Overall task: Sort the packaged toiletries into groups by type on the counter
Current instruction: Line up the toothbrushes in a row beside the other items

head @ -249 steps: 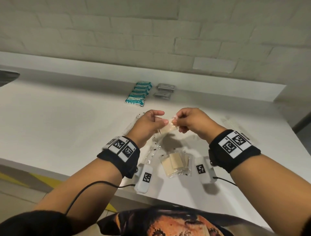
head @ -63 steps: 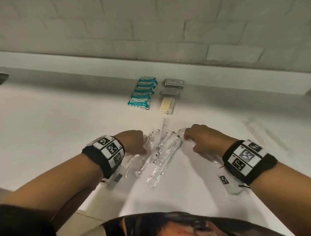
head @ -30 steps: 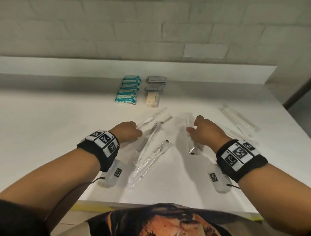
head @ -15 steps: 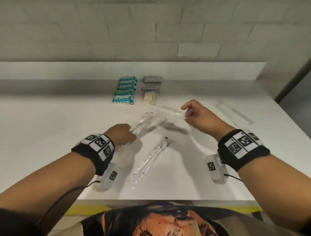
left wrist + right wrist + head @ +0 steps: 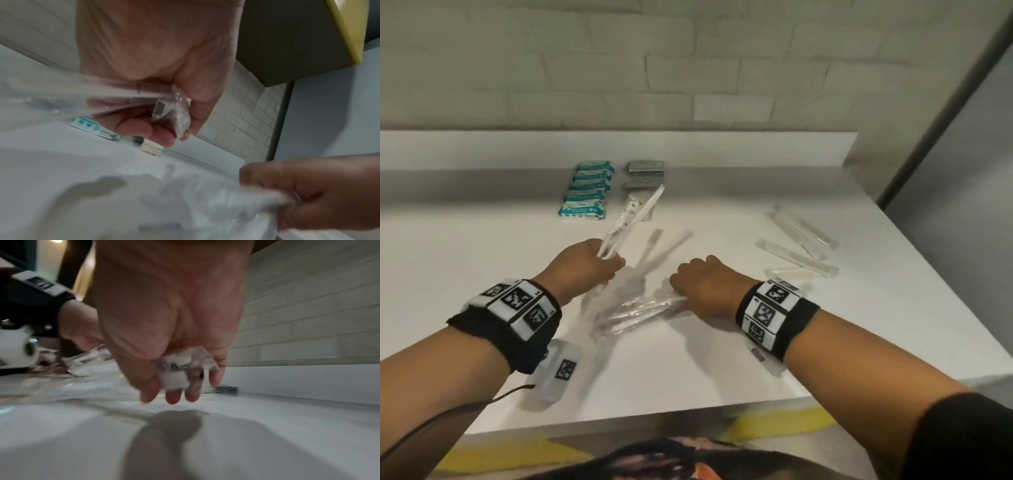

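My left hand [image 5: 604,262] grips a few clear-wrapped toothbrush packets [image 5: 635,214], raised off the white counter [image 5: 482,260] and slanting toward the back. The left wrist view shows the left hand's fingers [image 5: 162,138] curled round these wrappers [image 5: 131,92]. My right hand [image 5: 690,286] is low on the counter, gripping one end of more clear toothbrush packets [image 5: 633,313] that lie flat. In the right wrist view its fingers [image 5: 173,396] curl over crumpled wrapper [image 5: 180,368]. Sorted at the back stand a row of teal packets [image 5: 587,192] and grey packets [image 5: 645,169].
Several long clear packets [image 5: 803,241] lie grouped at the right of the counter. Beige packets [image 5: 152,148] sit in front of the grey ones. A raised ledge [image 5: 619,147] and a tiled wall close the back; the counter's front edge [image 5: 654,416] is close to my body.
My right hand has come down and back from the raised packet and now grips the packets lying on the counter. My left hand has lifted its packets higher.
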Demonstrator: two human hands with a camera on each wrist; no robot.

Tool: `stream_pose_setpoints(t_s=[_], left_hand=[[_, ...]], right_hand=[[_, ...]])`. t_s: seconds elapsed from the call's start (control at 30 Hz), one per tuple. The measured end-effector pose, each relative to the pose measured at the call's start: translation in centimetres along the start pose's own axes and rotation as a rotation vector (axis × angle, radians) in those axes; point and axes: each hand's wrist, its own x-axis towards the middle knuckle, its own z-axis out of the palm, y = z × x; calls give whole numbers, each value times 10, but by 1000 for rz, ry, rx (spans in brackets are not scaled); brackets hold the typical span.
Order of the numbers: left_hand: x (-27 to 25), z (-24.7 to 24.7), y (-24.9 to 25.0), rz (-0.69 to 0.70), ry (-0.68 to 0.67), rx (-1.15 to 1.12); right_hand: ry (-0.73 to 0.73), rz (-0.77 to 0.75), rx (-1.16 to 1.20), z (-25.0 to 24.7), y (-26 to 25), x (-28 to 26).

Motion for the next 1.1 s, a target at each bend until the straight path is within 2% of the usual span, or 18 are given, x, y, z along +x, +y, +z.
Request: stream_pose_setpoints(t_s=[0.1,0.27,0.33,0.4,0.5,0.73,0.83,0.93,1.0,1.1], left_hand=[[9,16,15,3,7,-61],[34,50,49,5,16,-145],[45,65,64,-9,24,-170],[57,78,79,-26,45,-197],[68,93,98,-48,94,-217],[75,106,116,-137,219,-237],[75,104,118,-179,227,-194],[81,102,115,-189,167,-82],[90,98,112,-207,129,8],[104,97,113,-256,102,107]], right_hand=[[28,157,93,-4,46,-25],[45,710,411,-6,165,-72],[-10,852,560,-5,207,-90],[-125,901,603,-5,232,-101],[-261,823,624,-6,232,-102],[-366,379,706,-1,152,-85],[-430,204,677,-13,124,-79],[-499,50,708,-17,118,-71],[-446,37,804,-18,134,-66],[-339,274,927,-20,187,-63]])
